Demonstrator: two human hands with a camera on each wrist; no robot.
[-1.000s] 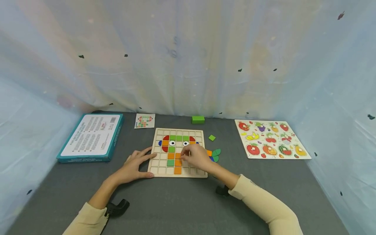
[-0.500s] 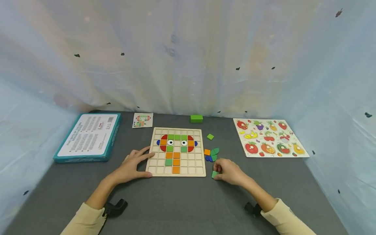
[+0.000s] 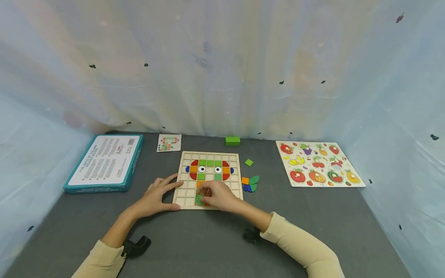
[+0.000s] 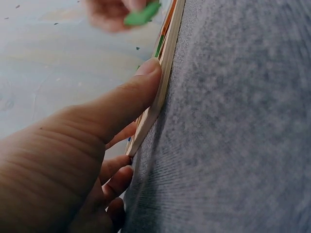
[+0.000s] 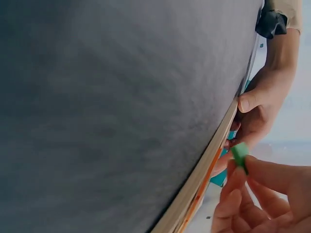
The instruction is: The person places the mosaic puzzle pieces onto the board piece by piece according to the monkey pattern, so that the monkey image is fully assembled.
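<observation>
In the head view my left hand (image 3: pixel 153 199) rests, fingers spread, against the left edge and near-left corner of the wooden grid board (image 3: pixel 190 194). The left wrist view shows its thumb (image 4: pixel 143 80) on the board's edge. Over the lower middle of the board, my right hand (image 3: pixel 220 196) pinches a green tile (image 3: pixel 199 199) between thumb and fingertips. In the right wrist view the green tile (image 5: pixel 239 154) is tilted above the board. Red, orange, green and blue pieces with two eye tiles lie in the grid; my right hand hides part of the lower rows.
Right of the board lie an orange tile (image 3: pixel 245 180), green and blue rounded pieces (image 3: pixel 254 180) and a green tile (image 3: pixel 249 162). Behind stand a pattern card (image 3: pixel 169 143) and a green block (image 3: pixel 232 141). A teal box (image 3: pixel 102 162) is left, a fruit puzzle (image 3: pixel 320 164) right.
My right hand went from the board to a green tile on the table at the right, then came back left over the board with a green tile. My left hand stays at the board.
</observation>
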